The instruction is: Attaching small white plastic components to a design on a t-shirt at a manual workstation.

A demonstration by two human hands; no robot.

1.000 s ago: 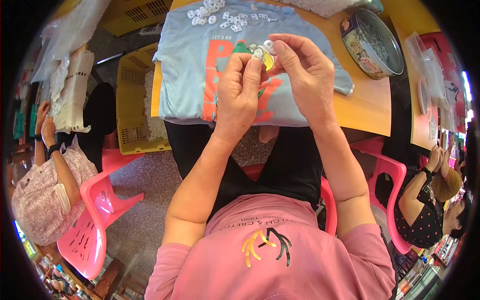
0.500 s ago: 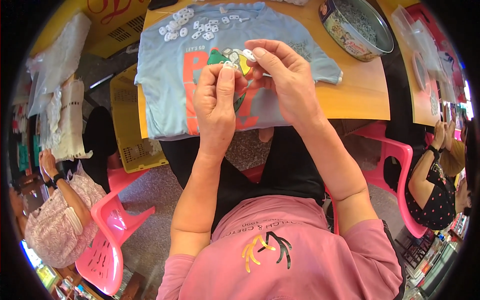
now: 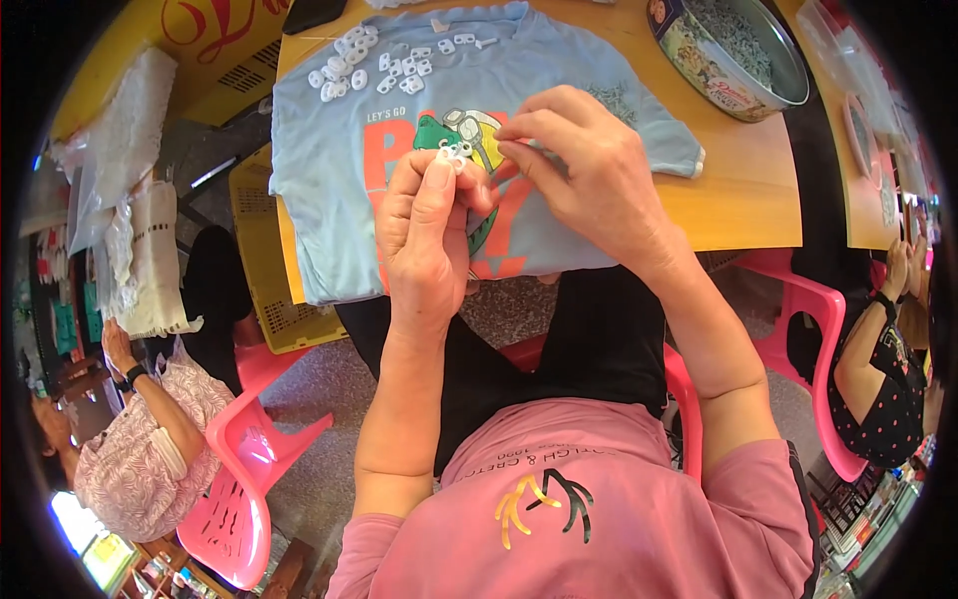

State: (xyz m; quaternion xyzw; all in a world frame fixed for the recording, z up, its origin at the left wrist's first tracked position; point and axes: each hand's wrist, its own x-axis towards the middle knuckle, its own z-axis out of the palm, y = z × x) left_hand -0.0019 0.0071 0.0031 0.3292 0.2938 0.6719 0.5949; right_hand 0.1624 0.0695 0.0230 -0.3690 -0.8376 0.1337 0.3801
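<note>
The 2 hands are sitting a bit lower than before, the left hand [image 3: 427,232] pinching small white plastic rings [image 3: 452,153] over the blue shirt [image 3: 329,160] while the right hand [image 3: 584,170] is closing its fingertips to join another on, needing careful lining up.

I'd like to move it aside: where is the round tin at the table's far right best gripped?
Judging by its pose, grip the round tin by its rim, from above or the near side: it stands open on the table, clear of both hands.

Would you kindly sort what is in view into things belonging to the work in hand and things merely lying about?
In hand: small white plastic pieces pinched by left hand and right hand; loose white pieces; light-blue printed T-shirt.

Lying about: round metal tin; yellow plastic crate; pink plastic chairs.
</note>
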